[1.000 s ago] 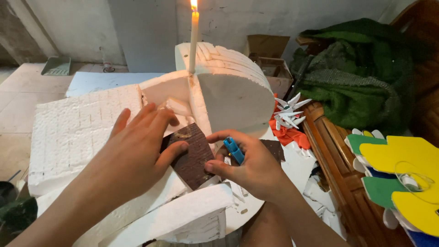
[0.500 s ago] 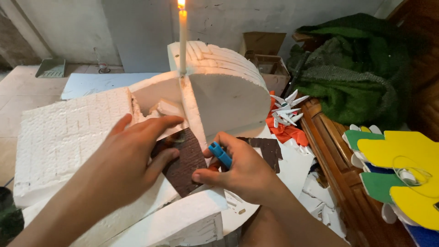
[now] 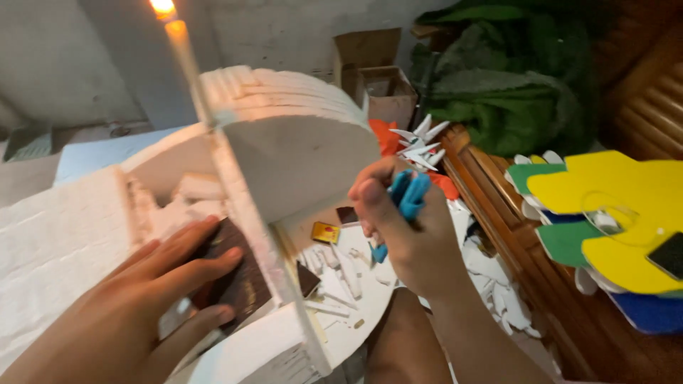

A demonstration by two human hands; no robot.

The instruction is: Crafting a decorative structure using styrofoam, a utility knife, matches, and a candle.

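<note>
Foam slab (image 3: pixel 50 242): white, scored in a brick pattern, at the far left under the left forearm.
Left hand (image 3: pixel 142 306): low at the left, fingers spread flat, grip open and pressing on the dark sheet, not closed round anything.
Dark sheet (image 3: pixel 238 281): a brown, rough-looking rectangle lying in the hollow of the foam piece, partly under the left fingers.
Candle (image 3: pixel 186 60): thin, pale, lit, leaning a little; it stands at the top left, behind the thin upright foam wall.
Foam block (image 3: pixel 292 153): white, rounded on the right, with a ridged top; it sits in the middle, just beside the right hand.
Yellow tag (image 3: pixel 326 232): small, lying on the white surface below the foam block, among white foam scraps (image 3: pixel 341 274).
Right hand (image 3: pixel 405 227): centre right, raised, grip closed round the blue cutter, thumb on top.
Blue cutter (image 3: pixel 407 203): held upright in the right fist, its lower end sticking out below the fingers; whether a blade is out I cannot tell.
Cardboard boxes (image 3: pixel 377 78): brown, at the back, behind the foam block.
Green cloth (image 3: pixel 512 78): heaped at the top right.
Wooden furniture (image 3: pixel 541 277): brown, running down the right.
Coloured foam shapes (image 3: pixel 612 206): yellow, green and blue cut-outs stacked at the far right.
</note>
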